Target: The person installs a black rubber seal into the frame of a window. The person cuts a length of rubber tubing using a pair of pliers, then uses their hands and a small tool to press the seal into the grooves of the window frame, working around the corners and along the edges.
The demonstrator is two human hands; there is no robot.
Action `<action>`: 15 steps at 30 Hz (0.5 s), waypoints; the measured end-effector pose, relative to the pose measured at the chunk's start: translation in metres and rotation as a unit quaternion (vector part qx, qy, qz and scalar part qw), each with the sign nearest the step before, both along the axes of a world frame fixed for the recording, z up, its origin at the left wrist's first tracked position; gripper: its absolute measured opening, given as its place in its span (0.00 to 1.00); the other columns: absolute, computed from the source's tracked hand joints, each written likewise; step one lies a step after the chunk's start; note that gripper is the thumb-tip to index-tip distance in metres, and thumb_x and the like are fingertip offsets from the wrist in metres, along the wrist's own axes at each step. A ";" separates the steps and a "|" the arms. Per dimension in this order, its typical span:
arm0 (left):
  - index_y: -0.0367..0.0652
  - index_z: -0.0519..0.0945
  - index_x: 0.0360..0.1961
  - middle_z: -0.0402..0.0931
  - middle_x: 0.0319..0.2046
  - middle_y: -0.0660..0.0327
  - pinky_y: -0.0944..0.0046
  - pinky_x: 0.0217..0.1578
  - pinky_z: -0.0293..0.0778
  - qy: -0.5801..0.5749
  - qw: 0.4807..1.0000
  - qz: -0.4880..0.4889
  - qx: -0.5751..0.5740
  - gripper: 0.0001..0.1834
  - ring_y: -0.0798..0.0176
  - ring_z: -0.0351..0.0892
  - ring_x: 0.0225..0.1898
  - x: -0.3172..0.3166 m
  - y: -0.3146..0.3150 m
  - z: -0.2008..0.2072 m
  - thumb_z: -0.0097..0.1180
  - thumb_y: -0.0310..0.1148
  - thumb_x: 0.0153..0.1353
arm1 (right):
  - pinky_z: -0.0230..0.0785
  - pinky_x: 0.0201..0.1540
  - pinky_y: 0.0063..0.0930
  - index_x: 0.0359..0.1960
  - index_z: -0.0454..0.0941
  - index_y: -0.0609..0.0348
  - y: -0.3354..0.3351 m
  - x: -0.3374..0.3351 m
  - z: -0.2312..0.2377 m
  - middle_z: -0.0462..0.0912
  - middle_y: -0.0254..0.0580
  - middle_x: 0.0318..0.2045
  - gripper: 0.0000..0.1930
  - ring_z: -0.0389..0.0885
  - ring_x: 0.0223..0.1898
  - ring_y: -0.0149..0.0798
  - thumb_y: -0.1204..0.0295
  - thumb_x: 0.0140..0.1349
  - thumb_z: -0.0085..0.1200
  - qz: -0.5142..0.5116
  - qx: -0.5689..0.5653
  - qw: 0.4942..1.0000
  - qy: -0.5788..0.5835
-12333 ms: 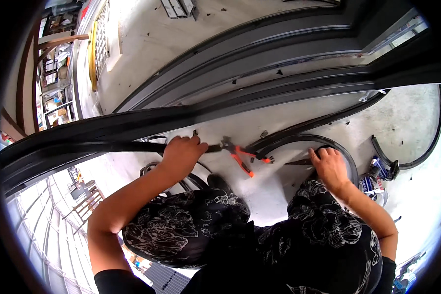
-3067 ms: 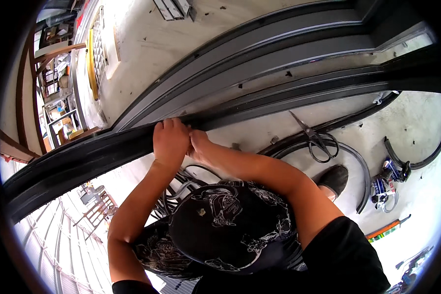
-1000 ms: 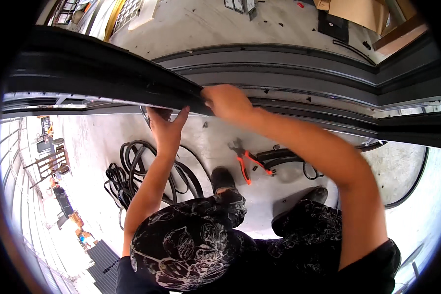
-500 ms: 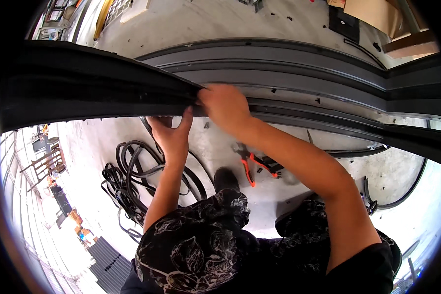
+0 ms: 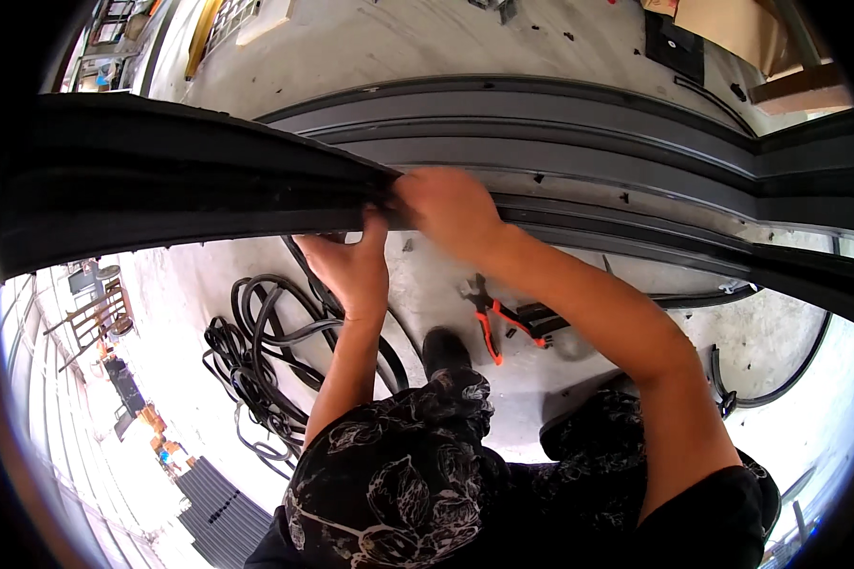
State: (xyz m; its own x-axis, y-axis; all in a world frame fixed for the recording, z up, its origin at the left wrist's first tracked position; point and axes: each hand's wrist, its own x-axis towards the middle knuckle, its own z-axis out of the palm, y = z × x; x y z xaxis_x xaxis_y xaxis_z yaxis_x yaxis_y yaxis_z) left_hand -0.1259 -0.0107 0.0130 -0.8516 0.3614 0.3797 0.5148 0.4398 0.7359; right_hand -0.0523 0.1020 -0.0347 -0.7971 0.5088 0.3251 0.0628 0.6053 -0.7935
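On the pale floor, below and left, just beside the left forearm: a big tangle of black strips, with some part passing behind this forearm. Near the black shoe: pliers with orange handles, legs spread, head pointing away from the body. Farther right, near the rim of the view: one curved black strip. Beyond the hands, as the main obstacle: long grey rails, running to a corner at the right and partly covered by the right hand. Past these rails, upper right: cardboard and a brown wooden block.

About edges: lower edge of the long black bar well visible from the left side up to the left hand; upper edge also visible, in front of the rails. Room for moving: mainly below the bar, above the pliers; more narrow at the tangle.

Bar placed across the front of the body, long axis from left to right, looking wide at left and narrower toward the right hand.

Hands close together: left clamped around the lower edge, thumb on the front; right curled against the bar, fingertips blurred, so cannot tell if gripping.
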 end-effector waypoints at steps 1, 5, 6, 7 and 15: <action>0.29 0.69 0.53 0.77 0.41 0.53 0.64 0.47 0.73 0.001 1.000 0.001 0.000 0.31 0.62 0.76 0.43 0.001 0.000 0.000 0.69 0.29 0.50 | 0.75 0.36 0.43 0.26 0.78 0.56 0.006 0.000 -0.001 0.79 0.42 0.27 0.05 0.81 0.33 0.51 0.69 0.55 0.56 0.021 -0.009 1.000 -0.003; 0.31 0.61 0.59 0.74 0.47 0.51 0.64 0.50 0.74 -0.048 0.998 -0.034 0.019 0.37 0.61 0.77 0.46 -0.005 -0.009 -0.010 0.68 0.25 0.51 | 0.74 0.33 0.45 0.25 0.78 0.57 0.015 -0.003 -0.004 0.79 0.43 0.25 0.06 0.81 0.32 0.52 0.68 0.53 0.59 0.064 0.001 0.998 0.027; 0.31 0.58 0.61 0.73 0.49 0.51 0.63 0.51 0.75 -0.066 0.996 -0.052 0.034 0.40 0.60 0.77 0.47 -0.007 -0.011 -0.012 0.68 0.24 0.52 | 0.74 0.33 0.45 0.25 0.78 0.57 0.016 -0.002 -0.003 0.79 0.43 0.25 0.06 0.81 0.32 0.52 0.68 0.53 0.59 0.064 0.002 0.998 0.028; 0.31 0.58 0.61 0.73 0.49 0.51 0.63 0.51 0.75 -0.067 0.996 -0.052 0.035 0.40 0.60 0.77 0.47 -0.008 -0.013 -0.012 0.68 0.24 0.52 | 0.74 0.33 0.45 0.25 0.77 0.57 0.015 0.000 -0.001 0.79 0.43 0.25 0.07 0.81 0.31 0.52 0.68 0.53 0.59 0.070 0.013 0.997 0.008; 0.32 0.54 0.62 0.69 0.53 0.49 0.63 0.51 0.75 -0.076 0.993 -0.092 -0.001 0.42 0.61 0.75 0.51 -0.010 -0.018 -0.015 0.68 0.19 0.51 | 0.74 0.31 0.44 0.25 0.76 0.57 0.007 0.007 0.003 0.78 0.43 0.24 0.07 0.81 0.30 0.50 0.68 0.52 0.59 0.049 0.060 0.997 -0.002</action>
